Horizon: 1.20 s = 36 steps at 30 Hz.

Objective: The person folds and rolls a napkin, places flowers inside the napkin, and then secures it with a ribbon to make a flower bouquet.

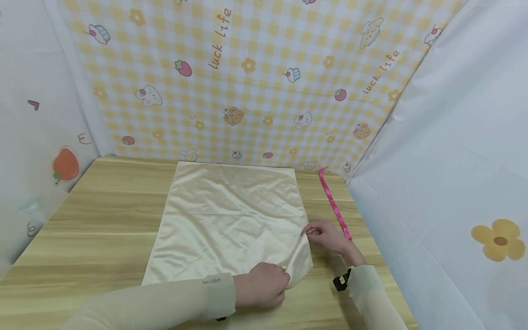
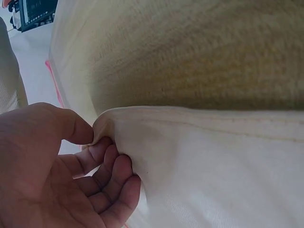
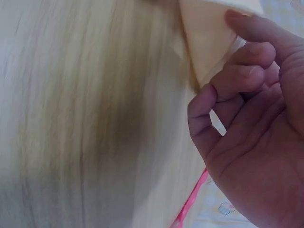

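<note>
A cream satin cloth [image 1: 231, 220] with faint crease lines lies spread over the wooden table. At its near edge my left hand [image 1: 266, 285] pinches the hem; the left wrist view shows thumb and index finger of the left hand [image 2: 80, 166] on the stitched edge of the cloth [image 2: 204, 166]. My right hand [image 1: 327, 237] pinches the cloth's right edge between thumb and fingers. Between the two hands the near right corner is slightly raised and folded. In the right wrist view the right hand [image 3: 261, 118] holds a flap of the cloth [image 3: 204, 33].
A pink ribbon [image 1: 332, 201] lies lengthwise on the table's right side, partly hidden behind the right wrist. The wooden table [image 1: 95, 220] meets a yellow checked backdrop [image 1: 247, 91] at the back. White sheets [image 1: 445, 137] hang on both sides.
</note>
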Available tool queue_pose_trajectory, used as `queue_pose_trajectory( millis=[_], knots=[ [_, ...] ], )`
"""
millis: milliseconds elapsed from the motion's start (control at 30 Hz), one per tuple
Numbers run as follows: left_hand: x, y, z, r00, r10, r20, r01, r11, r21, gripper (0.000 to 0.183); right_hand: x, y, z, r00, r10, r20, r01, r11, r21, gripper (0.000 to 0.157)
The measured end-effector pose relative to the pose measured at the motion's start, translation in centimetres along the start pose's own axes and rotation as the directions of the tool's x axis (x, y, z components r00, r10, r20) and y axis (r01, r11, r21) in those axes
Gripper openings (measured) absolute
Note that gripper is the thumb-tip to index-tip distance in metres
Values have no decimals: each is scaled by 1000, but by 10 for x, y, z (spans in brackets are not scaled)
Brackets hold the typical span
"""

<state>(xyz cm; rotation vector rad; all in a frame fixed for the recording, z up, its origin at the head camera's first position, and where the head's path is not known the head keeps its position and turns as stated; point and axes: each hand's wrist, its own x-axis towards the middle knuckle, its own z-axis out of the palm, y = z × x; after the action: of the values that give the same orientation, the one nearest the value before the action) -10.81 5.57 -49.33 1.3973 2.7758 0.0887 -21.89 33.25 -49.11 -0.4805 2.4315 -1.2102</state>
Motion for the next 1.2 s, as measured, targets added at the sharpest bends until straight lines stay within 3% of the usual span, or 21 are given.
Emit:
queue_pose_trajectory(
  millis=[133,300,367,533,800,900,1067,1200],
  knots=[
    [0,-1,-1,1000,-3,20,4,1000,-10,17,0,-9,3,998,13,65,-15,1000,19,31],
    [-1,-3,-3,1000,-5,26,6,1000,-25,20,-1,-19,6,991,61,122,-68,996,51,17],
    [-1,-3,-3,1000,-12,21,12,999,-30,27,-1,-21,7,991,58,123,-63,997,42,14],
    [-2,-1,-3,999,-46,20,47,998,-36,38,-1,-22,8,993,53,110,-58,997,42,24],
    [-1,-4,-3,996,-77,46,84,983,-163,14,0,-20,9,998,36,53,-36,999,3,41],
    [0,-6,-4,994,-82,69,94,977,-193,11,0,-20,8,998,34,60,-36,999,28,34],
    [1,-13,-14,984,-51,168,89,971,-224,12,-1,-23,7,996,42,75,-48,996,80,21],
    [0,-18,-22,981,-55,187,87,982,-167,27,-1,-26,7,996,32,84,-38,997,69,21]
  ],
)
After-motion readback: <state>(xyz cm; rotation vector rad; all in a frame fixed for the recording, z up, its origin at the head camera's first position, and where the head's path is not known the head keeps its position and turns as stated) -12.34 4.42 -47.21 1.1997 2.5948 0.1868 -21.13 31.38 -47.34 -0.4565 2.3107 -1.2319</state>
